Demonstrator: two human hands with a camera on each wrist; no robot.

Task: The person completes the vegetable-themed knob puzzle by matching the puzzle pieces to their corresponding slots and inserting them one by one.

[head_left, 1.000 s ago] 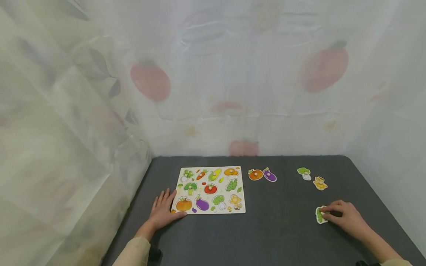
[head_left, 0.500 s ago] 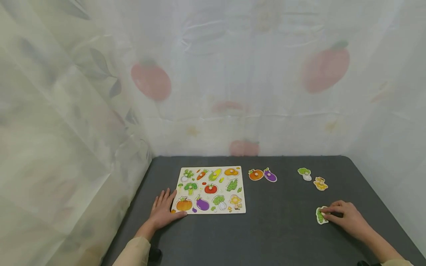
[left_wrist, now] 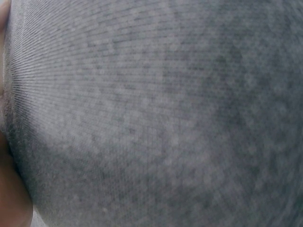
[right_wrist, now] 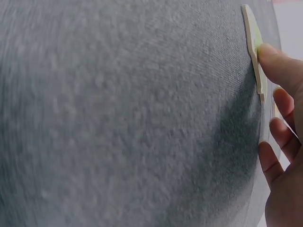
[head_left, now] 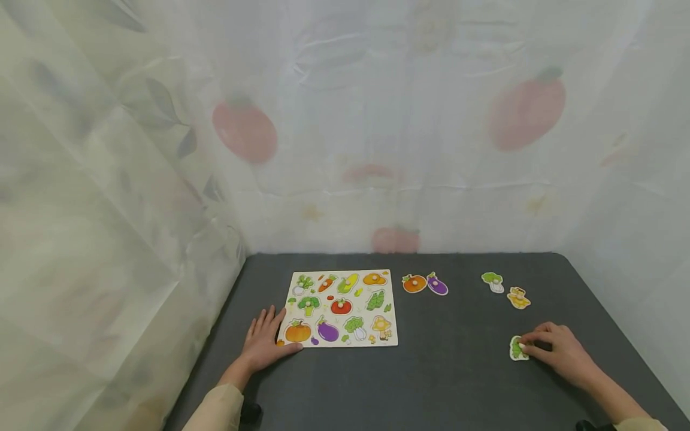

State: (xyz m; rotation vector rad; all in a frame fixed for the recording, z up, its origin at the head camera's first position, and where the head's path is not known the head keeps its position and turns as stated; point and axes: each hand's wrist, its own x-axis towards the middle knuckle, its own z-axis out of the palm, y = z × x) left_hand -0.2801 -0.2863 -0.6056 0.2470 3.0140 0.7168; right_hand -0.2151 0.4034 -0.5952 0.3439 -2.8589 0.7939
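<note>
At the right of the table, my right hand (head_left: pixel 560 350) pinches a green vegetable puzzle piece (head_left: pixel 516 349) between thumb and fingers. In the right wrist view this thin piece (right_wrist: pixel 253 56) shows nearly edge-on at the thumb tip (right_wrist: pixel 269 54), close to the table surface; whether it touches the surface I cannot tell. My left hand (head_left: pixel 264 344) lies with spread fingers at the lower left corner of the white vegetable puzzle board (head_left: pixel 363 341), its thumb along the front edge. The left wrist view shows mostly dark cloth and a bit of the hand.
Right of the board lie a pumpkin piece (head_left: pixel 414 284) and an eggplant piece (head_left: pixel 437 284), almost touching. Farther right are a green leafy vegetable piece (head_left: pixel 493 281) and a yellow mushroom-like piece (head_left: pixel 518 298). A dark grey cloth (head_left: pixel 431 383) covers the table; printed curtains surround it.
The green piece has turned and shifted slightly left with my right hand. My left hand and the board stay in place.
</note>
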